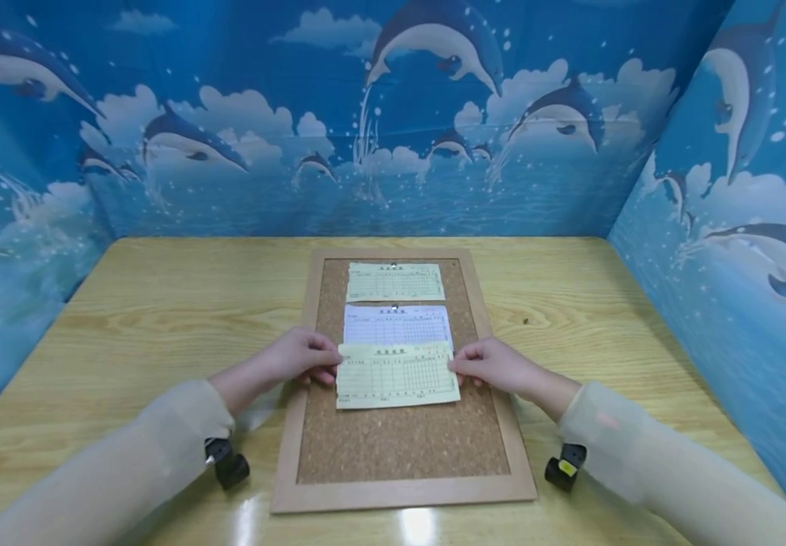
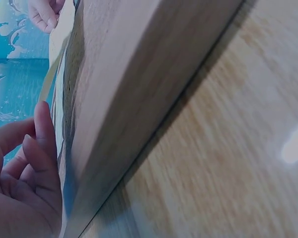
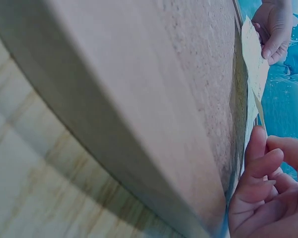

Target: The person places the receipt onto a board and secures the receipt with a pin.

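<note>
A pale yellow-green printed receipt slip [image 1: 396,375] lies level over the corkboard [image 1: 403,447], overlapping the lower part of a white slip [image 1: 396,324]. My left hand [image 1: 304,355] pinches its left edge between thumb and fingers. At the opposite edge my right hand [image 1: 492,364] pinches the slip the same way. The wrist views show both hands just above the board's wooden frame, the slip's edge [image 3: 259,106] slightly bent near the right fingertips. Higher up the board hangs a green slip [image 1: 395,282], with a small pin [image 1: 394,265] at its top.
Another pin [image 1: 394,307] sits at the white slip's top. The framed board lies on a wood-grain table [image 1: 229,296]. A dolphin-printed blue curtain [image 1: 263,152] encloses the back and sides. A small dark speck [image 1: 526,321] is on the table right of the board.
</note>
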`<move>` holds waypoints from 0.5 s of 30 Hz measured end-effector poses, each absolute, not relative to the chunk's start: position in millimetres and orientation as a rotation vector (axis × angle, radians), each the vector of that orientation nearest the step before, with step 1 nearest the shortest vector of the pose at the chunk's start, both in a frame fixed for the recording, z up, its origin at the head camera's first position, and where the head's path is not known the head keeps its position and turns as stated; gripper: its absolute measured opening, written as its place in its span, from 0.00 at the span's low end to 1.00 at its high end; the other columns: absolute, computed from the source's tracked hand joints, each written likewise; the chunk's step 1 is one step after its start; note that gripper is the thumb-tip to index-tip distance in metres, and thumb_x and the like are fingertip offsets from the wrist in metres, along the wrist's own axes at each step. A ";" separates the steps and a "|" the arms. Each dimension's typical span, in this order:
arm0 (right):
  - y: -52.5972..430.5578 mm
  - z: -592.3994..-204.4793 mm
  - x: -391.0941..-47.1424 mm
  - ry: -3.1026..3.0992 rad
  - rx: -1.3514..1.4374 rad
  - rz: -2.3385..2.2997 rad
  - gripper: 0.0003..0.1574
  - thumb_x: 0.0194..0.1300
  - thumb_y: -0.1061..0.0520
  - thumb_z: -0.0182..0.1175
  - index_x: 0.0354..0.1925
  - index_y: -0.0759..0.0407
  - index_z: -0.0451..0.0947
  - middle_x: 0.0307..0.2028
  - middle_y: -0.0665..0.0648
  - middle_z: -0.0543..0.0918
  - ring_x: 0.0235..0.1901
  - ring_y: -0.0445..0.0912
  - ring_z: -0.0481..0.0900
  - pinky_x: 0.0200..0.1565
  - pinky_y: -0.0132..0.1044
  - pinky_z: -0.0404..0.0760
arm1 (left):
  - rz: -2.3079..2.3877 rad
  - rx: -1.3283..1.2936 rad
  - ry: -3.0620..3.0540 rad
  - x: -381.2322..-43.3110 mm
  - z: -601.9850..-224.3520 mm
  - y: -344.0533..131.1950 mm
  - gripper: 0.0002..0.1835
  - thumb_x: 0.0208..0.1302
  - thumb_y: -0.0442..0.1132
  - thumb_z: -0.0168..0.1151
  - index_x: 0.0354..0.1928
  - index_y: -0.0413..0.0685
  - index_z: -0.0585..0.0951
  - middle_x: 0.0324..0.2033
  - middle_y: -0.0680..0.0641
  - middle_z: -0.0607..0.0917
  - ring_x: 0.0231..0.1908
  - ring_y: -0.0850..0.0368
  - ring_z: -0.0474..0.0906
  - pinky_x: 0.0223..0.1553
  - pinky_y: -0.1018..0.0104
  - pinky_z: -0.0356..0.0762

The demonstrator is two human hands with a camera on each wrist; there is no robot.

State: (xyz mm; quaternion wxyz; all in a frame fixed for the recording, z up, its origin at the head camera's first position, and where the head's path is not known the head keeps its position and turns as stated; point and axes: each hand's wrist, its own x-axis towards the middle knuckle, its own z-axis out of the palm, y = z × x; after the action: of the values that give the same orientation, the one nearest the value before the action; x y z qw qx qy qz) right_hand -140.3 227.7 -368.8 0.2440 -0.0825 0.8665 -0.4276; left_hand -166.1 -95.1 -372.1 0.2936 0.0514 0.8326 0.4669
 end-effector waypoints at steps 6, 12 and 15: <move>228.9 -369.5 -137.6 2.366 -0.274 -1.144 0.18 0.66 0.54 0.56 0.21 0.61 0.77 0.16 0.50 0.73 0.18 0.41 0.65 0.23 0.31 0.64 | 1.238 0.143 2.186 -164.4 -373.4 -94.8 0.08 0.64 0.39 0.59 0.35 0.41 0.83 0.25 0.49 0.84 0.24 0.61 0.81 0.22 0.71 0.70; 230.5 -369.3 -134.9 2.350 -0.305 -1.090 0.19 0.66 0.53 0.57 0.20 0.60 0.74 0.16 0.50 0.74 0.18 0.41 0.64 0.23 0.31 0.65 | 1.233 0.154 2.161 -162.7 -376.8 -93.7 0.08 0.63 0.38 0.60 0.34 0.41 0.83 0.24 0.49 0.85 0.23 0.61 0.81 0.20 0.72 0.69; 231.3 -369.8 -134.3 2.346 -0.318 -1.078 0.20 0.66 0.53 0.57 0.19 0.62 0.73 0.16 0.50 0.73 0.17 0.41 0.64 0.23 0.31 0.64 | 1.226 0.182 2.158 -162.3 -377.9 -93.0 0.08 0.63 0.38 0.60 0.33 0.41 0.83 0.23 0.49 0.84 0.23 0.62 0.81 0.19 0.73 0.68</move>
State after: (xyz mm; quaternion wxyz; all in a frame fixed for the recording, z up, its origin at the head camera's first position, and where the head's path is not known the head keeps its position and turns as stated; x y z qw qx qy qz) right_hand -134.3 231.3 -369.8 0.2667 -0.1179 0.8691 -0.3995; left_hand -162.3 -93.0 -377.9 0.3205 0.0691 0.8214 0.4667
